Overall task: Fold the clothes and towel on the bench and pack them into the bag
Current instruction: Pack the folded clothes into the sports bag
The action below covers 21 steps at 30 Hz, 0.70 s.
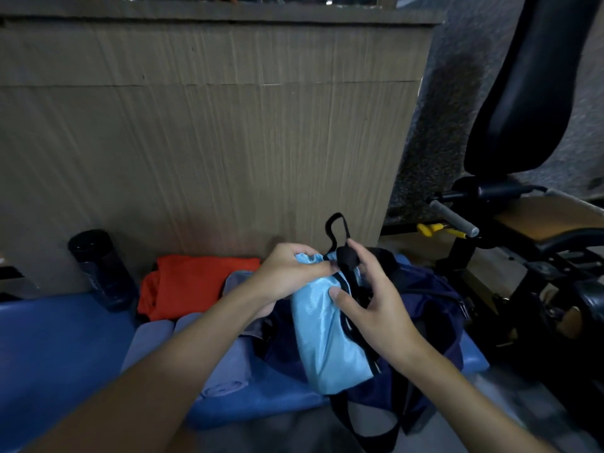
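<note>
A shiny light-blue drawstring pouch point(327, 335) with a black cord is held upright over the open dark-blue bag point(428, 295) on the blue bench point(55, 341). My left hand point(287, 273) grips the pouch's gathered top. My right hand point(369, 292) pinches the black cord loop at the mouth, thumb pressed on the pouch's side. A folded orange garment point(192, 282) lies behind, against the wall. A folded blue-grey towel point(196, 358) lies on the bench beneath my left forearm.
A dark water bottle point(103, 269) stands on the bench at the left. A wood-panelled wall point(209, 135) rises right behind the bench. Black gym equipment point(536, 243) with a padded seat and grey handle stands to the right.
</note>
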Each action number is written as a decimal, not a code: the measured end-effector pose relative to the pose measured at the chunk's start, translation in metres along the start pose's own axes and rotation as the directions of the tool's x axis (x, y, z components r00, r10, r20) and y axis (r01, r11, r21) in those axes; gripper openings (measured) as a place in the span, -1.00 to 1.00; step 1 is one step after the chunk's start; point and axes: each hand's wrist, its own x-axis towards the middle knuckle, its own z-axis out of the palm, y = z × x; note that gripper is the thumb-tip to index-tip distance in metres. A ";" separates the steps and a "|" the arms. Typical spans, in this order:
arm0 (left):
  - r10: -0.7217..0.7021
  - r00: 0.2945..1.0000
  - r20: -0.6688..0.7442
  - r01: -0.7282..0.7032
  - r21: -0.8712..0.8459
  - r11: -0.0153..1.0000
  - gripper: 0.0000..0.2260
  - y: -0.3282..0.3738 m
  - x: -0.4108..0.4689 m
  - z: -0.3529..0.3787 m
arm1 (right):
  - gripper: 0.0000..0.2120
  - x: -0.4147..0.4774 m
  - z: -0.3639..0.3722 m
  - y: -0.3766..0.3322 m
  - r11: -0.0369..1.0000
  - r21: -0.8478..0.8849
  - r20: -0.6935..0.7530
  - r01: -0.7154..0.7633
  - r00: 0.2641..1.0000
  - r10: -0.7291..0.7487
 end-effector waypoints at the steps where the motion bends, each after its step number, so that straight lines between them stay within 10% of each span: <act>1: -0.010 1.000 0.013 0.010 0.002 1.000 -0.83 -0.003 0.005 0.002 | -0.43 0.001 0.000 0.007 1.000 -0.008 -0.025 -0.001 1.000 0.001; 12: 0.101 0.989 -0.112 -0.077 0.203 0.976 -0.88 -0.062 0.071 0.010 | -0.69 0.004 -0.024 0.087 0.973 0.193 -0.289 -0.130 0.940 0.182; 16: 0.385 0.917 0.103 -0.350 0.674 0.651 -0.87 -0.096 0.090 -0.004 | -0.70 0.005 -0.047 0.104 0.966 0.194 -0.366 -0.169 0.902 0.231; 21: 0.275 0.912 0.305 -0.404 0.787 0.466 -0.85 -0.106 0.106 0.005 | -0.69 0.009 -0.066 0.111 0.964 0.188 -0.428 -0.190 0.867 0.254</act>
